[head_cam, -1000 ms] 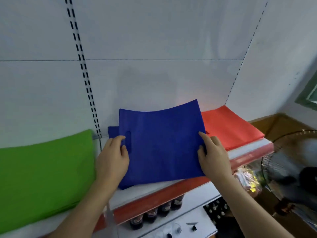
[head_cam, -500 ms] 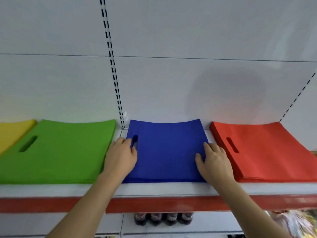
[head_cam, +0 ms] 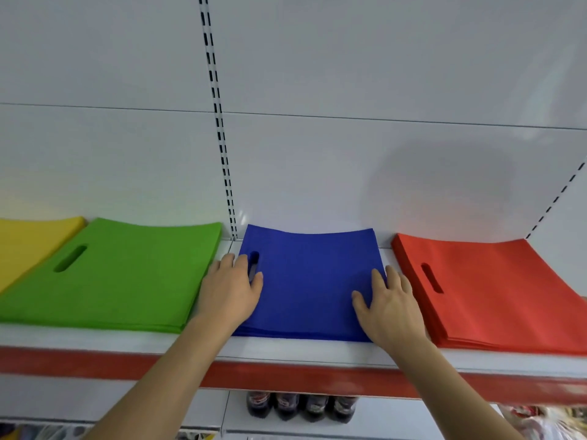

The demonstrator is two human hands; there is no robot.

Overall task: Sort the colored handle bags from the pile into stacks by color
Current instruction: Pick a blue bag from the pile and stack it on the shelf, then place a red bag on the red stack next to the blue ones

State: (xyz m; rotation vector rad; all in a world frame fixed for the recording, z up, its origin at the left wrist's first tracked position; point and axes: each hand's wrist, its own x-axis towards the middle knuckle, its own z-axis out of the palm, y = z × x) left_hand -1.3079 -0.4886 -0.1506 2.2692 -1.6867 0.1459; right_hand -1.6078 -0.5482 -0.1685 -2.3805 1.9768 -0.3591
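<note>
Both hands flat on the blue bag stack [head_cam: 309,281], fingers straight, gripping nothing: left hand [head_cam: 230,292] at the stack's left edge beside the handle slot, right hand [head_cam: 389,308] at its right front corner. Blue stack lying on the white shelf [head_cam: 286,349], between the green stack [head_cam: 127,274] and the red stack [head_cam: 495,293], a yellow stack [head_cam: 28,242] at far left. Dark bottles [head_cam: 301,406], probably soft drinks, blurred on the level below.

Four bag stacks: yellow [head_cam: 28,242], green [head_cam: 127,274], blue [head_cam: 311,281], red [head_cam: 502,293]; two hands; four bottles [head_cam: 301,406].
</note>
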